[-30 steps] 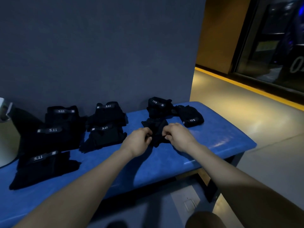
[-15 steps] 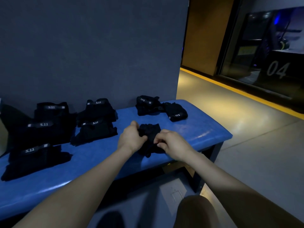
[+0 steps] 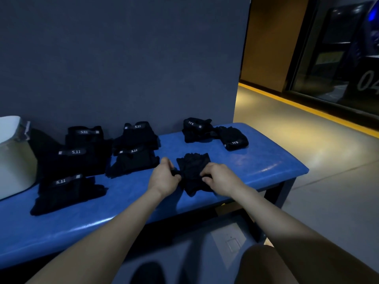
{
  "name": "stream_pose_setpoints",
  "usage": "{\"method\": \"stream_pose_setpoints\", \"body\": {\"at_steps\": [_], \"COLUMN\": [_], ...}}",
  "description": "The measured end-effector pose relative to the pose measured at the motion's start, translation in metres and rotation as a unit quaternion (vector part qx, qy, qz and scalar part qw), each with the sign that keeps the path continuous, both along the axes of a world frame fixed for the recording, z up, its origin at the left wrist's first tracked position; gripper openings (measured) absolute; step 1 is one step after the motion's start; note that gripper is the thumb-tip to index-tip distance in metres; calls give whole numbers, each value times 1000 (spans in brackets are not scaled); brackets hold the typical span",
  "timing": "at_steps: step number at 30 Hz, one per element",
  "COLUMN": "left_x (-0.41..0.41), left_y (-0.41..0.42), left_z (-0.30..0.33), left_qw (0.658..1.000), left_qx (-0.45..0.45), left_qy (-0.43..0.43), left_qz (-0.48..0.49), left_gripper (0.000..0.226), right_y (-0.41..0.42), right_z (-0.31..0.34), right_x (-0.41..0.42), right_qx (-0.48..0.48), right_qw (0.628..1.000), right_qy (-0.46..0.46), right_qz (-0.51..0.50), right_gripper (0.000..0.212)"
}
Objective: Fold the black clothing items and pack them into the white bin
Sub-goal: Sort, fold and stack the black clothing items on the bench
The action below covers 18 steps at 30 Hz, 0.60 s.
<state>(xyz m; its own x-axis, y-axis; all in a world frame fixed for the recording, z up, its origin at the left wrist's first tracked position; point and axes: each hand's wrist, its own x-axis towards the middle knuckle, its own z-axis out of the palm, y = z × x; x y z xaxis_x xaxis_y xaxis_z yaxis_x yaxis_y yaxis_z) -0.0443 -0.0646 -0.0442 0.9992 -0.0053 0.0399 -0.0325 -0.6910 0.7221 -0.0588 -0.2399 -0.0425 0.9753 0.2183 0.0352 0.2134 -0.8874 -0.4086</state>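
Folding is the step in hand: the left hand (image 3: pixel 164 177) and the right hand (image 3: pixel 218 178) both pinch the near part of one black item (image 3: pixel 192 171) that lies on the blue tabletop (image 3: pixel 266 160), close to its front edge and toward its right end. Each grip is clamped on the cloth, fingers curled into it from either side, with the far half of the item spread flat beyond the knuckles. The next move, as I judge it, calls for drawing the gathered near edge over or tucking it in so the piece closes into a compact bundle like the others, then carrying it the length of the tabletop to the white bin (image 3: pixel 14 156) at the left end. Soft knit of this kind will likely slump and spring open unless it is pressed flat. Five bundles (image 3: pixel 75 152) with pale bands marked 5.11 lie in the left half toward the back edge, and a looser pair (image 3: pixel 213 132) sits at the back right corner. Much is hard to read: the light is dim and black on black hides the creases, so I cannot tell what sort of garment this is or how many folds it already has. The bin is cut off by the left edge of the view and its inside is not visible, so whether anything is packed cannot be told.
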Motion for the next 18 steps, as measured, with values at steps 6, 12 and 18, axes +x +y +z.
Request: {"method": "stream_pose_setpoints", "body": {"at_steps": [6, 12, 18], "left_x": [3, 9, 25], "left_y": [-3, -11, -11], "left_z": [11, -6, 9], "left_qw": [981, 912, 905], "left_qx": [108, 319, 335], "left_qy": [-161, -26, 0], "left_qz": [-30, -257, -262], "left_gripper": [32, 60, 59], "right_y": [-5, -7, -20], "right_z": [12, 6, 5], "right_x": [6, 10, 20], "right_qx": [40, -36, 21], "right_qw": [998, 997, 998], "right_qy": [-51, 52, 42], "right_qz": [-10, 50, 39], "right_gripper": [32, 61, 54]}}
